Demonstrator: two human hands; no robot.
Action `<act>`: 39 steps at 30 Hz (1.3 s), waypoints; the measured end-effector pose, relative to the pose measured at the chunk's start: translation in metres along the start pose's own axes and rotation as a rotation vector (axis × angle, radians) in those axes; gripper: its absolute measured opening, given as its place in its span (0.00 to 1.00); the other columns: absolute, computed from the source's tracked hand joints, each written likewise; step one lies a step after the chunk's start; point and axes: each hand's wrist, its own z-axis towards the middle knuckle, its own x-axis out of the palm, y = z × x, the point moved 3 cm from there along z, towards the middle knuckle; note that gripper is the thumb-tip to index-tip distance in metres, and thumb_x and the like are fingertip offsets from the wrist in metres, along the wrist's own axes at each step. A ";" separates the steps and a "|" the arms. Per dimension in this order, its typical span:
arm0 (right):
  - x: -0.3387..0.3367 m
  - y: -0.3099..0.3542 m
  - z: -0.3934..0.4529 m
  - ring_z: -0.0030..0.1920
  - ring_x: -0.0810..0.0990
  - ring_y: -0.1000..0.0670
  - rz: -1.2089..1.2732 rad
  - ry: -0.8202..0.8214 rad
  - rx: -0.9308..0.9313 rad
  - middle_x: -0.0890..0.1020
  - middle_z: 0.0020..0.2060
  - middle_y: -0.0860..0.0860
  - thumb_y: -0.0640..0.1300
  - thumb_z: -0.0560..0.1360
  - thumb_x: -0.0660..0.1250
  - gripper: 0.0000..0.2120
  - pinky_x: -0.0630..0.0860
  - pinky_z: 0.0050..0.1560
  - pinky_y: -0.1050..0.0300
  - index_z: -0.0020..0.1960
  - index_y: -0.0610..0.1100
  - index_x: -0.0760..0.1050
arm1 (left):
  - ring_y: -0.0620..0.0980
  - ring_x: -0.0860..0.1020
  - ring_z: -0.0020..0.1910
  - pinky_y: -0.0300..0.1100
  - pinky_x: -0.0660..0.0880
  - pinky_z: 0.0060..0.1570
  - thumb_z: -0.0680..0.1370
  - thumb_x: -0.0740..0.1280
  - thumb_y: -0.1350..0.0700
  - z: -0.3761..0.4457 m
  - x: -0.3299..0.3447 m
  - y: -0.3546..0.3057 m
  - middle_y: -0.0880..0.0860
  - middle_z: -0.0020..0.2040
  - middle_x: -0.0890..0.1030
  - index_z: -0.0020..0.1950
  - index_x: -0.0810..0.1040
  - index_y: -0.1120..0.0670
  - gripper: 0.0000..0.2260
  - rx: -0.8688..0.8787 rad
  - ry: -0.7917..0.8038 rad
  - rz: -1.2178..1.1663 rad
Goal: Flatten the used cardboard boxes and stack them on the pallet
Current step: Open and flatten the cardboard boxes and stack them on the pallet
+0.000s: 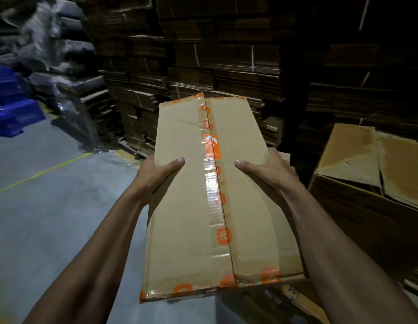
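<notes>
Out in front of us, up off the floor [51, 206], we hold a taped cardboard box [191, 206]. Our left hand [156, 174] grips its left edge and our right hand [271, 169] grips its right edge, thumbs on top, the other fingers hidden underneath. The shiny tape [212, 190] with orange squares may keep the box from folding flat. It could also slip and fall. The box is tan, long and creased.

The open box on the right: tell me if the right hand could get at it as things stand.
Probably not yet: the right hand grips the taped box, as does the left hand. The open box sits close beside it, nothing between.
</notes>
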 end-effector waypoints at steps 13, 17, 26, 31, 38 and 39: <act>0.065 0.022 -0.115 0.64 0.73 0.38 -0.054 0.035 -0.078 0.77 0.64 0.47 0.75 0.65 0.69 0.44 0.67 0.54 0.48 0.72 0.55 0.61 | 0.52 0.85 0.47 0.50 0.82 0.45 0.69 0.78 0.43 -0.117 -0.090 0.067 0.50 0.49 0.86 0.57 0.80 0.51 0.21 -0.129 -0.118 -0.032; 0.079 0.034 -0.128 0.65 0.72 0.38 -0.067 0.104 -0.130 0.76 0.65 0.46 0.72 0.67 0.70 0.43 0.65 0.52 0.49 0.74 0.53 0.60 | 0.53 0.85 0.47 0.51 0.82 0.47 0.67 0.78 0.42 -0.146 -0.109 0.078 0.50 0.48 0.86 0.55 0.81 0.50 0.22 -0.158 -0.209 -0.045; 0.135 0.033 -0.116 0.69 0.70 0.39 -0.045 0.372 -0.225 0.73 0.68 0.47 0.73 0.67 0.70 0.44 0.66 0.65 0.42 0.74 0.53 0.60 | 0.54 0.83 0.50 0.56 0.81 0.53 0.65 0.78 0.37 -0.192 -0.123 0.112 0.51 0.52 0.83 0.57 0.76 0.49 0.27 -0.288 -0.439 0.023; 0.177 -0.001 -0.121 0.68 0.71 0.38 -0.094 0.508 -0.224 0.75 0.68 0.46 0.75 0.65 0.69 0.46 0.68 0.62 0.44 0.74 0.53 0.60 | 0.54 0.83 0.51 0.57 0.80 0.54 0.58 0.78 0.31 -0.236 -0.109 0.160 0.50 0.53 0.84 0.59 0.76 0.47 0.35 -0.457 -0.539 0.018; 0.250 -0.080 -0.154 0.68 0.72 0.38 -0.165 0.702 -0.149 0.76 0.67 0.46 0.76 0.62 0.70 0.49 0.69 0.64 0.46 0.76 0.55 0.60 | 0.51 0.85 0.51 0.56 0.80 0.55 0.57 0.80 0.31 -0.311 -0.085 0.257 0.48 0.53 0.85 0.62 0.78 0.48 0.39 -0.647 -0.643 -0.025; 0.263 -0.094 -0.162 0.69 0.72 0.38 -0.170 0.726 -0.128 0.76 0.68 0.46 0.75 0.62 0.70 0.50 0.68 0.65 0.45 0.76 0.56 0.59 | 0.50 0.84 0.51 0.55 0.80 0.56 0.57 0.79 0.31 -0.323 -0.081 0.271 0.47 0.53 0.85 0.62 0.78 0.47 0.39 -0.673 -0.644 -0.028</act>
